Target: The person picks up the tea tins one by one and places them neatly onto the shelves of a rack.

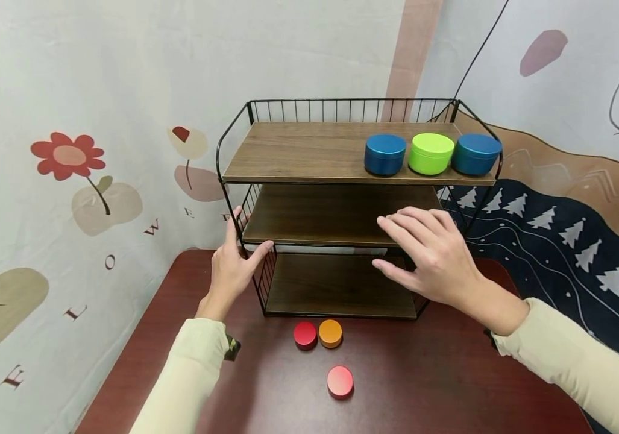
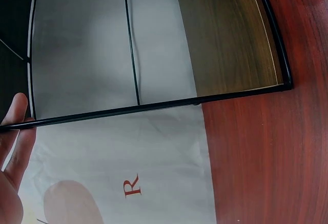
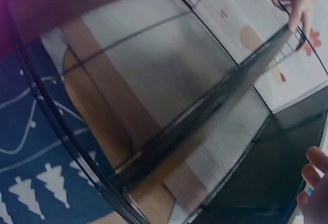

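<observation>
A three-tier shelf rack (image 1: 336, 214) with wooden boards and a black wire frame stands on the table. My left hand (image 1: 230, 268) holds its left side post, thumb in front at the middle board and fingers along the outside. In the left wrist view, fingers (image 2: 19, 147) lie at the black frame rod. My right hand (image 1: 431, 256) hovers before the right part of the middle board, fingers extended and holding nothing. On the top board's right side sit a blue round tin (image 1: 385, 155), a lime green tin (image 1: 431, 154) and another blue tin (image 1: 476, 155) in a row.
Before the rack on the reddish-brown table (image 1: 412, 374) lie a red round tin (image 1: 305, 335), an orange one (image 1: 330, 334) and, nearer, a coral one (image 1: 340, 382). Patterned cloth (image 1: 125, 72) hangs behind and at both sides.
</observation>
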Available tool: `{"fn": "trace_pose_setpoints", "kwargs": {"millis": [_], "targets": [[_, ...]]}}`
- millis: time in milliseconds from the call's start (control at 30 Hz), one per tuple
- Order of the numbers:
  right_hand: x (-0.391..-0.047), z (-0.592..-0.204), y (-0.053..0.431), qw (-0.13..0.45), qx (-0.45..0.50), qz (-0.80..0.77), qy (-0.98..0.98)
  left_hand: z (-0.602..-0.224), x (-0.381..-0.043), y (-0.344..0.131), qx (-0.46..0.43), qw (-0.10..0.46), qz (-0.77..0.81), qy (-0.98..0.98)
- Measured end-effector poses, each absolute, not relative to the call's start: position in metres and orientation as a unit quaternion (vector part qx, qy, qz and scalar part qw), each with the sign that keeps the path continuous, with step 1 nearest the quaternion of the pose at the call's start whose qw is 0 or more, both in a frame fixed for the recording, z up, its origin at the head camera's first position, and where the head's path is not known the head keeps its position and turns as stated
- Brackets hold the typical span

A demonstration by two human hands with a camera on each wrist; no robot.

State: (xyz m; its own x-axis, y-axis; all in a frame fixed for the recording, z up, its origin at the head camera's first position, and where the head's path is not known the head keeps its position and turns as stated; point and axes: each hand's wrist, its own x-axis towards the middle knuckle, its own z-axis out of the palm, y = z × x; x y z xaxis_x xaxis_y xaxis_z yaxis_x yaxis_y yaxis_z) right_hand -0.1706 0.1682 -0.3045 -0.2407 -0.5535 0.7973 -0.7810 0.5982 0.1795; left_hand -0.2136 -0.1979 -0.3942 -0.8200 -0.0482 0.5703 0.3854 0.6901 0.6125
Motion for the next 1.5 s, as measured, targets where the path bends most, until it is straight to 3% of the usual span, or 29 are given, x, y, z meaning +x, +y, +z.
{"fn": "trace_pose_setpoints", "kwargs": {"millis": [1500], "targets": [[-0.129, -0.464, 0.145, 0.320, 0.449, 0.205, -0.808, -0.396, -0.215, -0.199, -0.097, 0.286, -0.378, -0.875]]}}
